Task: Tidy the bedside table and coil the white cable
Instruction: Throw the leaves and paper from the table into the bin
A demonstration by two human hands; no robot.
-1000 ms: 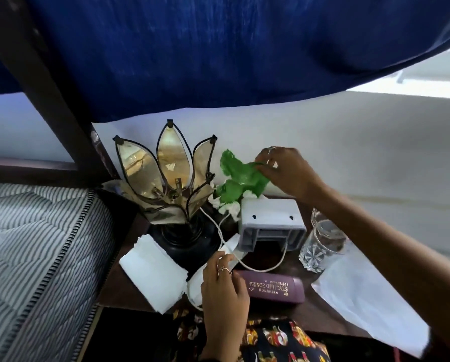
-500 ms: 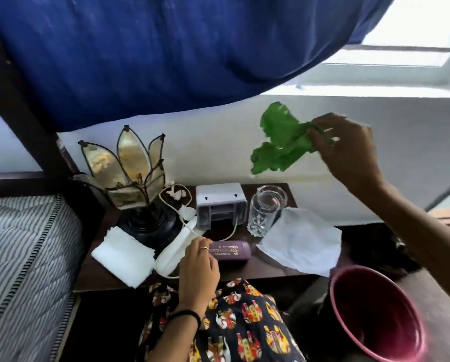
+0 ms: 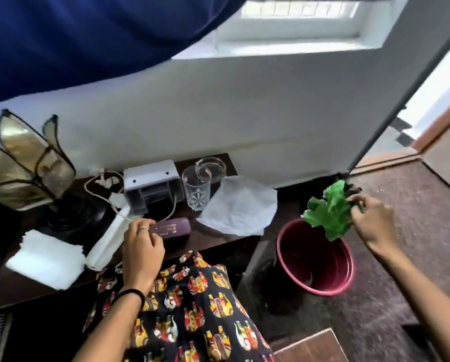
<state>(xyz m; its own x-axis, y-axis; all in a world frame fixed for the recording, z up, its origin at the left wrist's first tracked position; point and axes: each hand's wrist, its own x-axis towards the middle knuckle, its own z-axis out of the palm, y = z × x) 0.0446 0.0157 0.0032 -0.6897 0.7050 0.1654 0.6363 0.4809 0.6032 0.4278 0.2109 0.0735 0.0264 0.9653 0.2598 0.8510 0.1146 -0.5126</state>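
My right hand [image 3: 369, 222] grips a crumpled green leaf-like piece [image 3: 328, 213] and holds it over the rim of a red bucket [image 3: 320, 286] on the floor, right of the bedside table [image 3: 213, 237]. My left hand [image 3: 142, 250] rests with curled fingers at the table's front edge, touching the maroon glasses case [image 3: 173, 228] and a long white object [image 3: 109, 239]. The white cable [image 3: 98, 190] lies loose between the lamp and a white boxy device [image 3: 152, 188].
On the table stand a gold petal lamp [image 3: 26, 163], a drinking glass [image 3: 195, 189], a glass dish [image 3: 210, 166], a crumpled white paper [image 3: 241, 206] and a folded white napkin [image 3: 46, 258]. A blue curtain [image 3: 88, 35] hangs above. My patterned clothing [image 3: 182, 309] fills the foreground.
My right hand has carried the green piece from the table, up and to the right, then down to the red bucket. The view has swung right. My left hand stays by the glasses case.
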